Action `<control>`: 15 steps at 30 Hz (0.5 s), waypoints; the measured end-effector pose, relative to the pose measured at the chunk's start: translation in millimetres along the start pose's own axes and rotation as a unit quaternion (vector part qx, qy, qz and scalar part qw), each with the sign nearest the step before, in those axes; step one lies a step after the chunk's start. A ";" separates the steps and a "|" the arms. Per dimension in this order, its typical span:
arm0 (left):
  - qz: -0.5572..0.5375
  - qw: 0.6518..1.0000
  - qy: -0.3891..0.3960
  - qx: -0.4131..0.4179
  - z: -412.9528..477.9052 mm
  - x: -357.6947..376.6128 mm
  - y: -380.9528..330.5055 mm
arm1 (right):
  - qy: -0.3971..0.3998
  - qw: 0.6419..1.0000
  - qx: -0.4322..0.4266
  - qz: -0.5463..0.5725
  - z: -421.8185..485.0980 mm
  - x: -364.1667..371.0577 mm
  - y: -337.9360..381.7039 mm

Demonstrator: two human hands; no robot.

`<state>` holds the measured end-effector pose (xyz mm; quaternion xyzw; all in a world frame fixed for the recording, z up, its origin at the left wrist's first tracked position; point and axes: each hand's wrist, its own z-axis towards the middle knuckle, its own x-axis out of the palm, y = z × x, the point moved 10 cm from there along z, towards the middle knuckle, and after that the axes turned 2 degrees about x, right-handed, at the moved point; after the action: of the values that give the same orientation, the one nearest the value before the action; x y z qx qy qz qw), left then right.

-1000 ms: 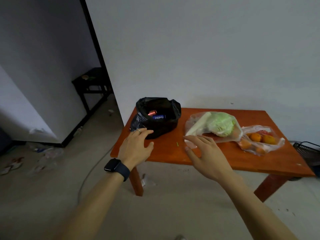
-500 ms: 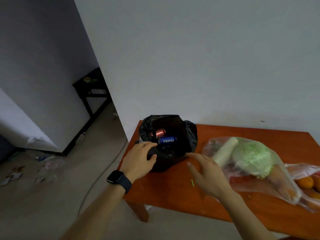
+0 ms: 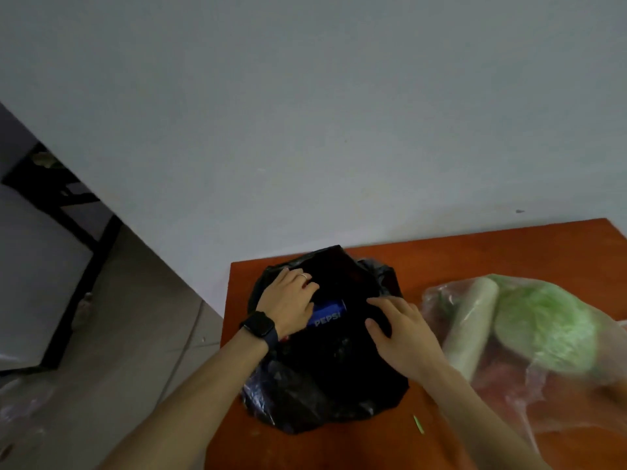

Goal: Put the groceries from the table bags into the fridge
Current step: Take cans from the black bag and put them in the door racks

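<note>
Can: a blue Pepsi can (image 3: 327,315) is lying on its side inside the black bag (image 3: 325,378), partly hidden by the left grip.
Black bag: it is sitting at the left end of the orange tabletop (image 3: 475,245), with its mouth gaping.
Left grip (image 3: 288,301): it is reaching into the bag's mouth, fingers bending beside the can; I cannot tell whether it is grasping anything.
Right grip (image 3: 403,334): it is released, with spread fingers resting on the bag's right rim.
Clear bag (image 3: 559,401): it is lying just right of the black bag, holding a cabbage (image 3: 543,323) and a white radish (image 3: 471,327).
</note>
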<state>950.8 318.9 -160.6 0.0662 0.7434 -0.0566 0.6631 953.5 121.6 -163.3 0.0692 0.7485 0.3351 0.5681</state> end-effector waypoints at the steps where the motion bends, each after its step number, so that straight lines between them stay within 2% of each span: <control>1: 0.023 0.999 0.022 0.023 13.9 12.1 7.1 | -0.009 1.000 0.008 -0.015 17.1 1.9 -1.4; 4: 0.045 0.995 0.075 0.052 41.4 51.4 32.0 | 0.035 0.997 0.028 -0.059 61.4 28.1 -11.1; 11: 0.027 0.988 0.150 0.035 67.9 125.0 82.5 | 0.157 0.967 0.075 -0.184 106.8 105.8 -29.3; 15: -0.028 0.986 0.164 -0.013 74.8 145.5 101.6 | 0.203 0.958 0.131 -0.154 113.5 140.1 -40.6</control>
<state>1025.3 409.5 -313.3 0.0449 0.8445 -0.0534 0.5310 1018.2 206.4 -314.3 -0.0426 0.8871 0.1492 0.4348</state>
